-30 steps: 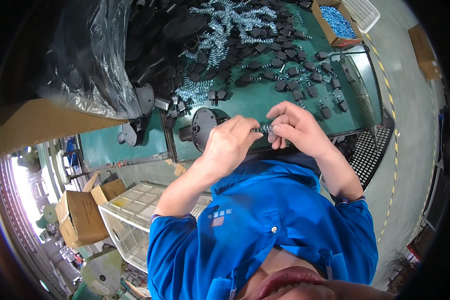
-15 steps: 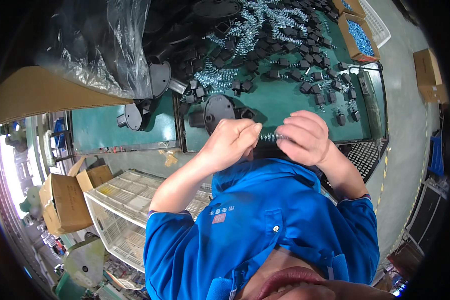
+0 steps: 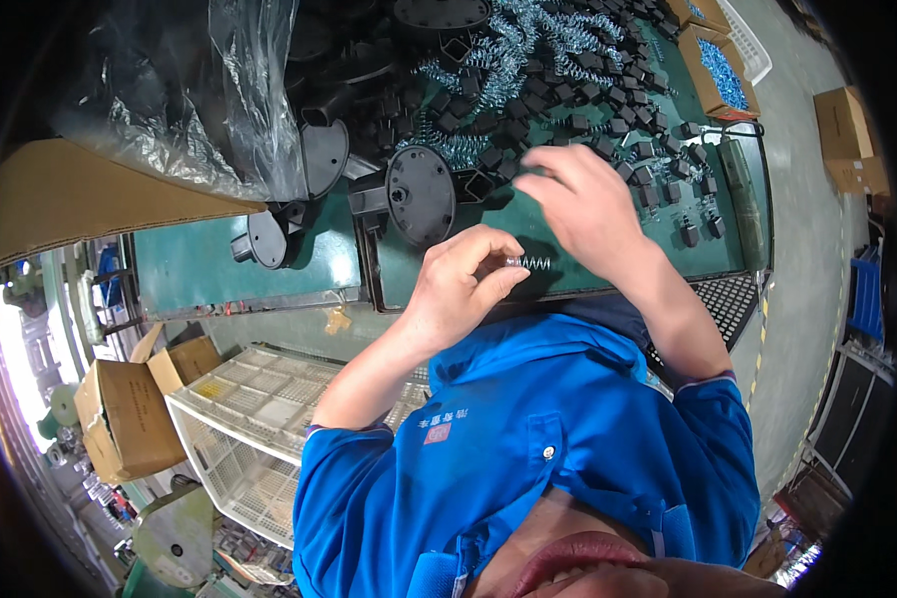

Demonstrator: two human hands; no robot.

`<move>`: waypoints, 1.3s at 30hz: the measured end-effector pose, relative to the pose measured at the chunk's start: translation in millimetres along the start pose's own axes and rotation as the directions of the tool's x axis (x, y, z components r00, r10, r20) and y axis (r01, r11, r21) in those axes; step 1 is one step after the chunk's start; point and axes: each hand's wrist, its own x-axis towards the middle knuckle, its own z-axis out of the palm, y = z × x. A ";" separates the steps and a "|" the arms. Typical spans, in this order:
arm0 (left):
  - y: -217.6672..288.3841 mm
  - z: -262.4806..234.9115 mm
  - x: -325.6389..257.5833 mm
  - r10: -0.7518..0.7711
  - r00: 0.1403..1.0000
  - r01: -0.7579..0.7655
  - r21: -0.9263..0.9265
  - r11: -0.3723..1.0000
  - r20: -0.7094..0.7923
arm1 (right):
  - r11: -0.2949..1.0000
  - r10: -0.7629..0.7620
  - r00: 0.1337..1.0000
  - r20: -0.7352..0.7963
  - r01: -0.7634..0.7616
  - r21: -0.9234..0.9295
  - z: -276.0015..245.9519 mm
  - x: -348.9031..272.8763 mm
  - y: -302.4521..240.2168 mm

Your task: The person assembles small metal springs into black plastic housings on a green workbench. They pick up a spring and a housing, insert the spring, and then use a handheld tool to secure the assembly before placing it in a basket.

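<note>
My left hand (image 3: pixel 465 276) is closed just above the table's near edge, a small metal coil spring (image 3: pixel 536 263) pinched between thumb and fingers, its free end pointing right. Whether anything else sits inside that grip is hidden. My right hand (image 3: pixel 590 204) is apart from it, up and to the right, fingers loosely stretched and slightly blurred, over the near side of a pile of small black blocks (image 3: pixel 623 127). Beyond my left hand, a black plastic part with a round plate (image 3: pixel 422 195) stands tilted on the green table (image 3: pixel 528 224).
Loose springs (image 3: pixel 503 75) lie heaped among the blocks at the back. An open carton of blue pieces (image 3: pixel 723 75) is at the far right. Clear plastic film (image 3: pixel 254 110) hangs over a cardboard flap (image 3: pixel 100 204) on the left. White crates (image 3: pixel 259 399) stand at lower left.
My right hand has let go of the spring and moved up toward the black blocks. My left hand keeps the spring. The round-plated part now stands more upright and further left.
</note>
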 end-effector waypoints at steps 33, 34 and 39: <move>-5.2 74.8 41.8 -0.175 0.921 0.388 -0.855 0.345 0.347 | 0.689 0.332 0.943 0.032 -0.265 0.675 -49.3 -75.7 21.6; -7.7 76.2 40.5 -0.176 0.919 0.393 -0.861 0.322 0.354 | 0.736 0.337 0.940 0.051 -0.296 0.609 -57.1 -73.1 19.7; -16.3 74.5 39.0 -0.119 0.937 0.349 -0.881 0.320 0.328 | 0.653 0.407 0.905 0.122 -0.382 0.654 -75.9 -73.8 20.8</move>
